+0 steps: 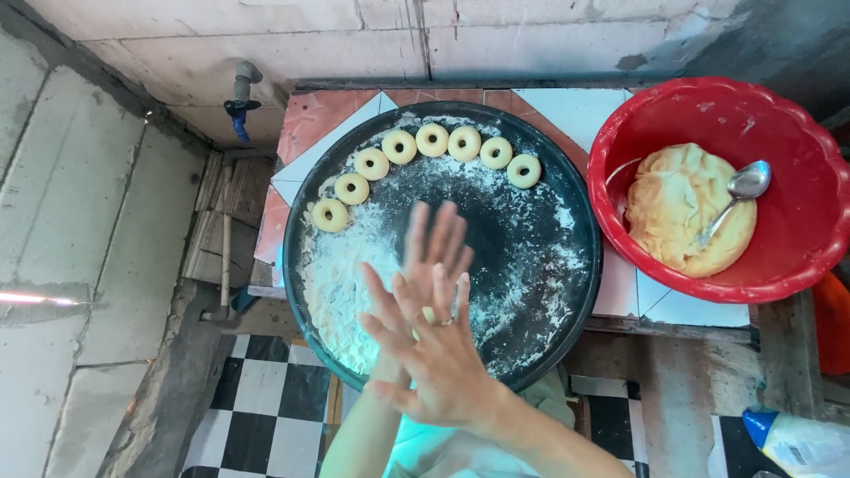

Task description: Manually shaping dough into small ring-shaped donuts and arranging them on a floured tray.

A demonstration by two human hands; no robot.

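**Two palms pressing together over a floured tray**

The right hand [438, 358] is lying on top, fingers spread and pointing up and left, a ring showing on one finger. The left hand [434, 243] is sitting beneath it, fingers straight and pointing away from the person. Both grips are flat and open, palms facing each other; a small pale bit of dough [428, 313] is peeking out between them, mostly hidden.

The hands are hovering above the near half of a round dark tray [571, 265], which is dusted with white flour [341, 274]. Seven dough rings [432, 139] are lying in an arc along the tray's far rim, well apart from the hands.

Just beside the tray on the tiled surface [575, 111], a red bowl [797, 257] is holding a lump of dough [677, 208] with a metal spoon [737, 190] resting on it. A blue tap [239, 102] is sticking out of the wall at the far left.
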